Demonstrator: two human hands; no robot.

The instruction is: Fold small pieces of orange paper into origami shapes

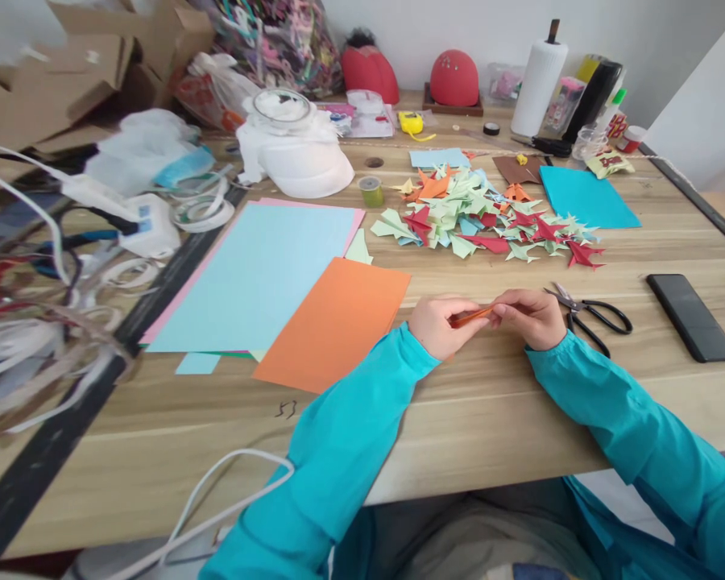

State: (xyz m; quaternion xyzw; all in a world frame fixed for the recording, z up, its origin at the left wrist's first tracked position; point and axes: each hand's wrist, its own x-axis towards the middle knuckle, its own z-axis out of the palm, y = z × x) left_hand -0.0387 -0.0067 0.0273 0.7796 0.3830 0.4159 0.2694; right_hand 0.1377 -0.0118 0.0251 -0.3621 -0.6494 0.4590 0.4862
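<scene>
Head view: your left hand (438,325) and right hand (528,316) pinch a folded orange paper strip (472,316) between them above the desk (489,419), black scissors (592,312) just right.

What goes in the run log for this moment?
left hand: pinching orange paper strip | right hand: pinching same strip | scissors: on table, beside right hand

Orange folded strip (472,316), orange sheet (337,324), lt blue sheet (259,278), teal sleeves (350,435), blk scissors (598,316) & phone (692,316).
</scene>
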